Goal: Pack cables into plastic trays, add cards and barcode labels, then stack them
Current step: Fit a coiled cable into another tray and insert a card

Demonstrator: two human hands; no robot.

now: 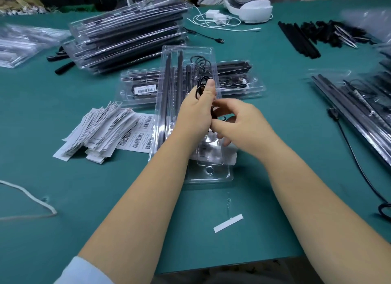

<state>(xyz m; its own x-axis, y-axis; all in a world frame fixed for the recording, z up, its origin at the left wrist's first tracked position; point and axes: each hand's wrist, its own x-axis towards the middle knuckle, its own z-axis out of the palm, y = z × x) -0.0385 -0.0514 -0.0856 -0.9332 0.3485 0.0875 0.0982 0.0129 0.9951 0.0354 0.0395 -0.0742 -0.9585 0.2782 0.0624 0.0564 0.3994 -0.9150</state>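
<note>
A clear plastic tray (169,57) lies lengthwise on the green table in front of me, with black rods in its left channels and a coiled black cable at its far end. My left hand (195,112) grips a coiled black cable (200,86) above the tray's middle, thumb up. My right hand (237,122) pinches the lower part of the same cable beside it. A pile of white cards (99,131) and a sheet of barcode labels (137,138) lie left of the tray. Behind it lies a closed tray with a barcode label (146,90).
A tall stack of packed trays (129,35) stands at the back left. Loose black rods (300,40) lie at the back right, more trays with rods (355,101) at the right, and a black cable (351,148) runs along the right edge. A white strip (228,222) lies near me.
</note>
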